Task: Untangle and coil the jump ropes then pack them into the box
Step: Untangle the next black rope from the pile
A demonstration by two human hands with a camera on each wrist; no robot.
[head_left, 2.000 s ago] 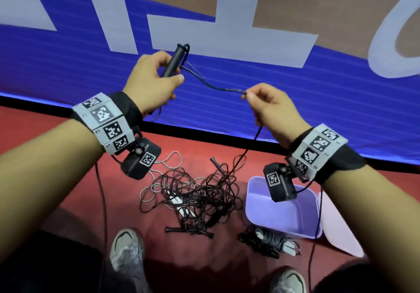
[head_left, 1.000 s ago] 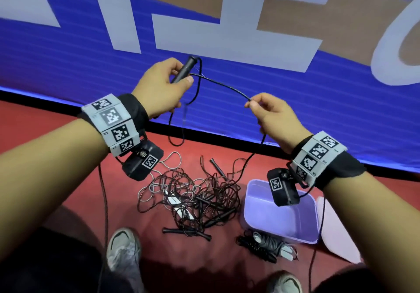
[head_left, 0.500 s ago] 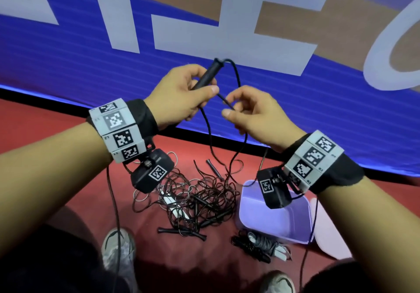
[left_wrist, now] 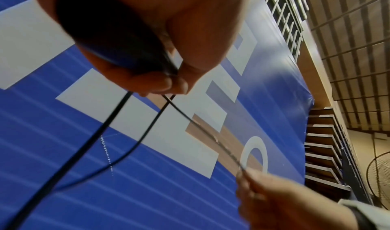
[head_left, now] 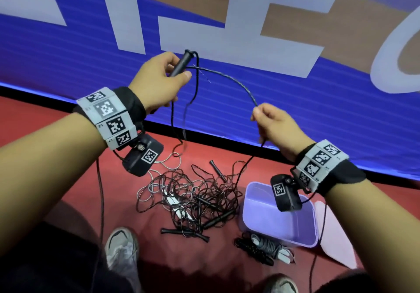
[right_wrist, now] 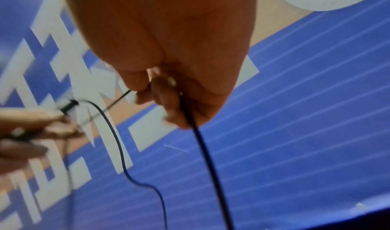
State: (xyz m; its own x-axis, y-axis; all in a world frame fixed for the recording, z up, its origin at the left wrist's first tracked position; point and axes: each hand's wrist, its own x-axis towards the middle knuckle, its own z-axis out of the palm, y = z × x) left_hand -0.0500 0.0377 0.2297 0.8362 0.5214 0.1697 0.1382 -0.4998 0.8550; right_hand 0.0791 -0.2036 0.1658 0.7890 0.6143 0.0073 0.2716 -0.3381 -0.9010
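Observation:
My left hand (head_left: 159, 81) grips a black jump rope handle (head_left: 183, 64) held up in front of the blue banner, with a loop of the rope hanging below it. The black rope (head_left: 229, 80) arcs from the handle to my right hand (head_left: 272, 124), which pinches it; in the right wrist view the rope (right_wrist: 206, 158) runs down out of the fist. From there it drops to a tangled pile of ropes (head_left: 193, 197) on the red floor. An open lilac box (head_left: 302, 231) stands to the right of the pile.
A coiled bundle of ropes (head_left: 261, 250) lies in front of the box. The box lid (head_left: 336, 236) lies to its right. My shoes (head_left: 121, 251) stand near the pile. The blue banner wall (head_left: 91, 54) rises just behind the floor edge.
My hands came together at the handle, adding a hanging loop under the left hand, then my right hand slid out to the right and down along the rope.

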